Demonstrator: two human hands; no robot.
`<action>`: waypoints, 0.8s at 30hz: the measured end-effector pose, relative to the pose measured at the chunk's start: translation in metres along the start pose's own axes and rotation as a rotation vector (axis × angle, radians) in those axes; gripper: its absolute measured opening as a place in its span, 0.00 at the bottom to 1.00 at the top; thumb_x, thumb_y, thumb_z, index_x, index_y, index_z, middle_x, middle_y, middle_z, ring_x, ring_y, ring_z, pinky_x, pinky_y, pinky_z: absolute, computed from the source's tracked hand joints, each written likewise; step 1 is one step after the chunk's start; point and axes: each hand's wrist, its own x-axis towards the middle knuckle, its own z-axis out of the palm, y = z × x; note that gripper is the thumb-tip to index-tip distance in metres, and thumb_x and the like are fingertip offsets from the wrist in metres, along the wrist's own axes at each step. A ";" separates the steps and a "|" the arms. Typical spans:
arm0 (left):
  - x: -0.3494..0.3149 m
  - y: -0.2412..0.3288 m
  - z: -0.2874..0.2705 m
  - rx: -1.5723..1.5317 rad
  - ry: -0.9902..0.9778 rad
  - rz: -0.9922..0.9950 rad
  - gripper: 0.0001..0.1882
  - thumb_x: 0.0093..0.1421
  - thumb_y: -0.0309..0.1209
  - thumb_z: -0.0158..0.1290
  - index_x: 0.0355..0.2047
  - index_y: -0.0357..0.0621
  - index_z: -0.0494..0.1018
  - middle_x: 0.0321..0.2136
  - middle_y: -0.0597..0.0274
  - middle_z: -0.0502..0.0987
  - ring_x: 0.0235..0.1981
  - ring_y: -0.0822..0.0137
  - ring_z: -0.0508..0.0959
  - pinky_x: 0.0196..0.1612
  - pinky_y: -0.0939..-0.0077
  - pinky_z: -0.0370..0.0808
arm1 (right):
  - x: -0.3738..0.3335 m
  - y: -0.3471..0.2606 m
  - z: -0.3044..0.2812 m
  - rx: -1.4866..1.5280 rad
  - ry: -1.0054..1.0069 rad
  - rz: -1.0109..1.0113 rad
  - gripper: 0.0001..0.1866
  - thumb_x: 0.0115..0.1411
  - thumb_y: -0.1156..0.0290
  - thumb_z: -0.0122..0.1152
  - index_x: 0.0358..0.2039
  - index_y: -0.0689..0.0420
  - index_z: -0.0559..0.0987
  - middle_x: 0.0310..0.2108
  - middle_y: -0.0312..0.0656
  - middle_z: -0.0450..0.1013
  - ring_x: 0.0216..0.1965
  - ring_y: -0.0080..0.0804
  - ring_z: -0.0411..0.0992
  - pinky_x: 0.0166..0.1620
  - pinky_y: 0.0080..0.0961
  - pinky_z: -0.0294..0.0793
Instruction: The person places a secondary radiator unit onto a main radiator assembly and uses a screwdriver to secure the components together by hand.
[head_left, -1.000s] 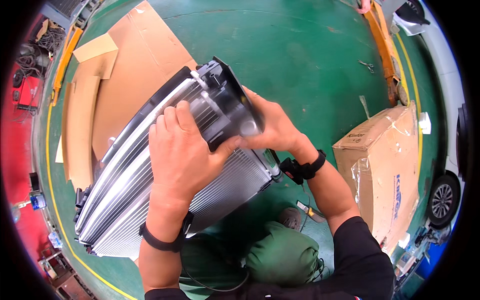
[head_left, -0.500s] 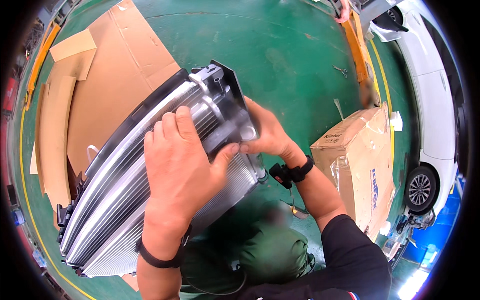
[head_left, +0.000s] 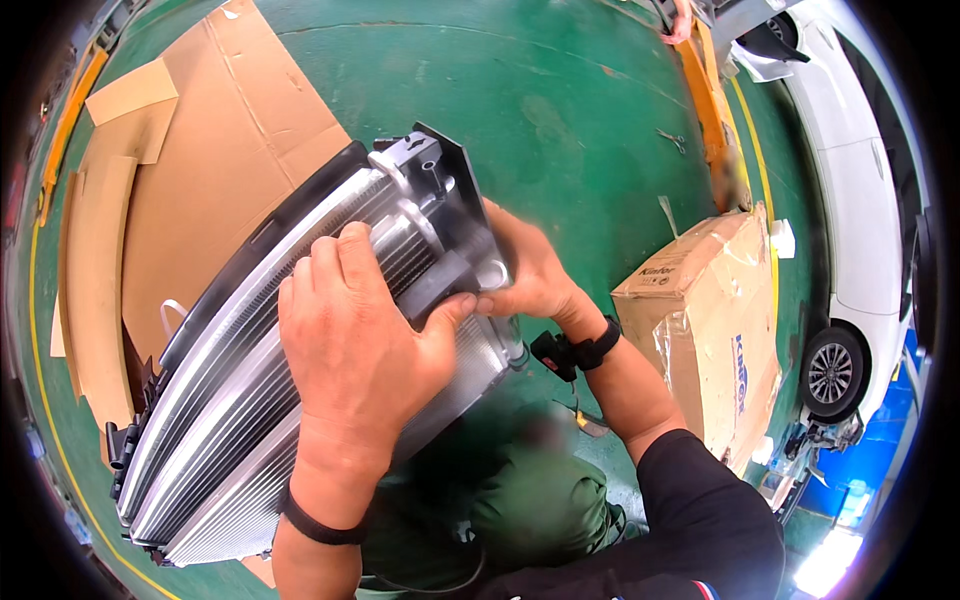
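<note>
A car radiator assembly (head_left: 245, 400), stacked silver finned cores with a black edge strip, slants across from lower left to upper centre. My left hand (head_left: 365, 335) lies over its upper part, fingers bent on the fins and thumb pressed near the end. Around the end tank and its black side plate (head_left: 452, 165) wraps my right hand (head_left: 528, 265), its thumb in front and its fingers hidden behind. The two thumbs nearly meet below a dark grey strip (head_left: 437, 285) that looks like a foam pad, lying across the fins beside the tank.
Flattened cardboard (head_left: 230, 130) lies on the green floor at left. A taped carton (head_left: 700, 320) stands at right, with scissors (head_left: 671, 139) beyond it. An orange post (head_left: 705, 110) and a white car (head_left: 860, 200) are farther right. Another person's hand (head_left: 680, 22) shows at the top.
The view has shifted slightly, so the surroundings sit a little further left. My left hand has tilted a little on the radiator; the right hand keeps its hold.
</note>
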 end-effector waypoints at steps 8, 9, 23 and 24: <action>-0.002 -0.009 -0.015 -0.033 -0.093 0.132 0.46 0.43 0.38 0.74 0.59 0.28 0.67 0.47 0.43 0.75 0.47 0.43 0.75 0.52 0.54 0.71 | 0.002 -0.002 0.003 0.050 0.013 -0.003 0.62 0.41 0.60 0.81 0.74 0.63 0.58 0.65 0.49 0.69 0.66 0.38 0.66 0.70 0.34 0.59; -0.002 -0.012 -0.019 -0.061 -0.109 0.142 0.46 0.43 0.37 0.74 0.59 0.28 0.67 0.48 0.43 0.75 0.48 0.43 0.75 0.53 0.53 0.71 | 0.002 -0.002 0.003 0.045 0.016 -0.007 0.61 0.41 0.60 0.81 0.74 0.63 0.58 0.65 0.49 0.69 0.66 0.38 0.66 0.70 0.35 0.59; -0.012 -0.017 -0.024 -0.037 -0.087 0.191 0.47 0.47 0.39 0.73 0.65 0.33 0.66 0.58 0.39 0.74 0.60 0.43 0.74 0.63 0.55 0.70 | -0.003 -0.010 0.006 0.057 0.011 0.034 0.63 0.43 0.55 0.82 0.75 0.61 0.55 0.67 0.53 0.66 0.68 0.43 0.64 0.71 0.38 0.58; -0.011 -0.018 -0.025 -0.066 -0.102 0.184 0.47 0.47 0.39 0.73 0.65 0.33 0.66 0.57 0.38 0.74 0.60 0.42 0.74 0.63 0.55 0.70 | -0.002 -0.010 0.005 0.048 0.008 0.035 0.64 0.43 0.55 0.82 0.75 0.61 0.55 0.67 0.53 0.66 0.68 0.43 0.64 0.71 0.39 0.58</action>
